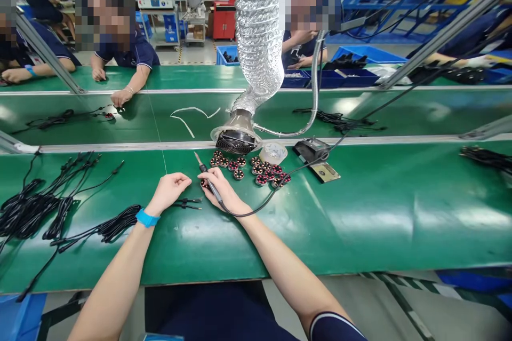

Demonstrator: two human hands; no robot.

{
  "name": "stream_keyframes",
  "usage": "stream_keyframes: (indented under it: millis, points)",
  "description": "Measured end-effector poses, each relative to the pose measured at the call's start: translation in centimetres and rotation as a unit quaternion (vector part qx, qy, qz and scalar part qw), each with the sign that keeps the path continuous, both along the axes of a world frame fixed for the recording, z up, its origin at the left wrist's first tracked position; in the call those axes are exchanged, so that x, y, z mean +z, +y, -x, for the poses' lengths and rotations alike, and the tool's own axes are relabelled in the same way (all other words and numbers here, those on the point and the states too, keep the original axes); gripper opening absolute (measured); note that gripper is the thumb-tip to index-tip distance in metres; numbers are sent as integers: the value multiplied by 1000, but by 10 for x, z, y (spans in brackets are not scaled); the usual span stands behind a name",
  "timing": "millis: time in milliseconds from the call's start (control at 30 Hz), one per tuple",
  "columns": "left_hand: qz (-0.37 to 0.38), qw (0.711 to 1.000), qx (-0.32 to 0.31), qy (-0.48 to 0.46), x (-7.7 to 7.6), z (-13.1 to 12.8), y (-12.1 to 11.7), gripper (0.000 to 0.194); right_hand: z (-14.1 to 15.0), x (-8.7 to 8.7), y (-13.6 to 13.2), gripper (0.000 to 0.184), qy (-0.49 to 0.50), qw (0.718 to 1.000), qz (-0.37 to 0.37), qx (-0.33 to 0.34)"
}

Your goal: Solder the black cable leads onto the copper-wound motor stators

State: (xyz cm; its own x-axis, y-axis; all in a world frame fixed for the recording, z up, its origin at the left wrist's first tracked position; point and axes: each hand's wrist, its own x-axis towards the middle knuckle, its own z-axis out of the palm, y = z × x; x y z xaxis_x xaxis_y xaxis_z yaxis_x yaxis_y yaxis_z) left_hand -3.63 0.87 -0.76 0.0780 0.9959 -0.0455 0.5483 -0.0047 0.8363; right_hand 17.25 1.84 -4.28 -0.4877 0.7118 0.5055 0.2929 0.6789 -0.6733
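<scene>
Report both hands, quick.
Left hand: closed in a pinch; whether it grips the thin wire can't be told.
Right hand: closed on the soldering iron, a small round part at its fingertips.

"Item one, the left hand?"

"Left hand (168, 192), bare. Its wrist carries a wristband (148, 217), bright blue, plain, fairly broad, wrapped close. The forearm below is uncovered down to the picture's edge."

"Item two, the right hand?"

"Right hand (222, 191), likewise bare, its wrist and forearm also. A short sleeve (336, 328) covers the upper arm: dark navy, a narrow white stripe curving round near the hem, a navy edge outside it."

"Torso?"

"A shirt (226, 313), dark navy, matching the sleeve. The visible part is plain, with soft folds; fabric type and closure cannot be determined from this view."
</scene>
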Motion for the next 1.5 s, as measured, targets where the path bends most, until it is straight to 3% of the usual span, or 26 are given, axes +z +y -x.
stream_keyframes:
  millis: [267,433,633,800,967,1100,1233,1500]
  points:
    - [-46,998,-26,32,-5,-10,-6,33,0,2,-1,59,-18,1000,-4,-22]
    - [-58,997,-28,48,-6,-12,-6,32,5,-1,0,44,-36,993,-31,-107]
    - [-56,996,-16,67,-9,-10,-4,33,10,-6,0,44,-65,983,-24,-168]
    - [-62,995,-6,78,-9,-11,-3,34,10,-6,0,45,-21,990,-3,-142]
    - [-65,995,-1,72,-11,-12,-3,33,12,-2,-3,61,-2,997,3,-71]
    - [-81,995,-32,45,-14,-11,-2,35,11,0,-3,53,-12,995,2,-95]
    - [-112,987,-78,82,-17,-12,-1,33,8,-1,-1,52,-9,994,14,-108]
    - [-117,983,-85,111,-14,-11,-1,21,9,-3,-3,46,21,996,30,-84]
